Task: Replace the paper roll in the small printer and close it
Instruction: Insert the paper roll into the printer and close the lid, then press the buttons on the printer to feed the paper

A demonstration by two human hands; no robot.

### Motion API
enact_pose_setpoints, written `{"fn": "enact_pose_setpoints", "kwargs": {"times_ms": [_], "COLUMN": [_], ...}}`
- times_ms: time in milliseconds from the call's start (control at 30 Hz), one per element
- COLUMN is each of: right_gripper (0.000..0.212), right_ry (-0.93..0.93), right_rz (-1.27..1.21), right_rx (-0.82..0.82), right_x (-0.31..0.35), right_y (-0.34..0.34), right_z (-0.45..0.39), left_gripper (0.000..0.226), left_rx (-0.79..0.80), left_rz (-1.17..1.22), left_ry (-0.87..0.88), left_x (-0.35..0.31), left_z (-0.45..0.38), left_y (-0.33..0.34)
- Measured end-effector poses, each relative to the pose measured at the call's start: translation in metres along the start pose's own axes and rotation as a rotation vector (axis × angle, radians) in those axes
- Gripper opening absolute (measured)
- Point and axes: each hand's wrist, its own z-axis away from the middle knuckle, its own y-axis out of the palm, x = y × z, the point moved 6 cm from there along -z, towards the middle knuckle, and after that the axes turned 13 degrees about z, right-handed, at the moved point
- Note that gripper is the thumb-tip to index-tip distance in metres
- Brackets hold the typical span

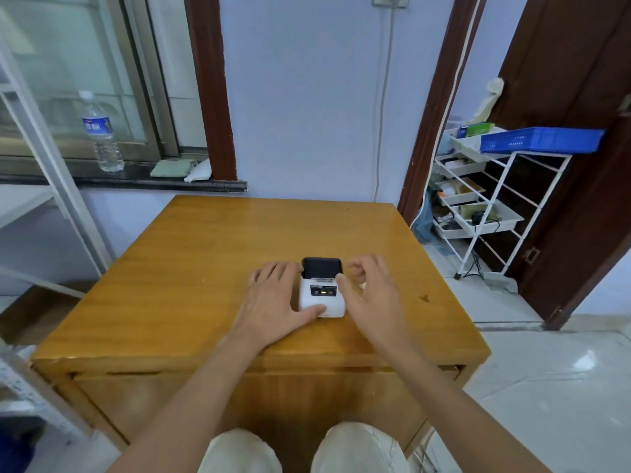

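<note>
A small white printer (322,297) with a black lid (322,267) at its far end sits near the middle of the wooden table (191,268). The lid looks down. My left hand (273,302) lies against the printer's left side, thumb pressed on its near left corner, fingers along the far left. My right hand (370,295) hovers at the printer's right side with fingers spread and curled; its thumb tip is at the printer's right edge near the lid seam. No paper roll is visible.
A water bottle (101,131) stands on the dark window sill at the back left, beside folded cloths (172,167). A white wire rack (491,199) with trays and a blue basket (541,139) stands to the right by a brown door.
</note>
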Motion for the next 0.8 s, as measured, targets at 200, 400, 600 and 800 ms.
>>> {"fn": "enact_pose_setpoints", "kwargs": {"times_ms": [200, 400, 600, 800], "right_gripper": [0.057, 0.057, 0.056, 0.046], "right_ry": [0.115, 0.048, 0.058, 0.053], "right_rz": [-0.033, 0.01, 0.05, 0.11], "right_rx": [0.208, 0.302, 0.287, 0.223], "right_x": [-0.027, -0.015, -0.014, -0.015], "right_y": [0.028, 0.036, 0.039, 0.041], "right_z": [0.013, 0.002, 0.0, -0.006], "left_gripper": [0.094, 0.084, 0.087, 0.075], "left_rx": [0.14, 0.24, 0.302, 0.245], "left_rz": [0.089, 0.03, 0.145, 0.063], "left_ry": [-0.109, -0.201, -0.368, -0.388], "left_x": [0.011, 0.021, 0.017, 0.005], "left_z": [-0.002, -0.005, -0.008, -0.005], "left_y": [0.012, 0.024, 0.03, 0.034]}}
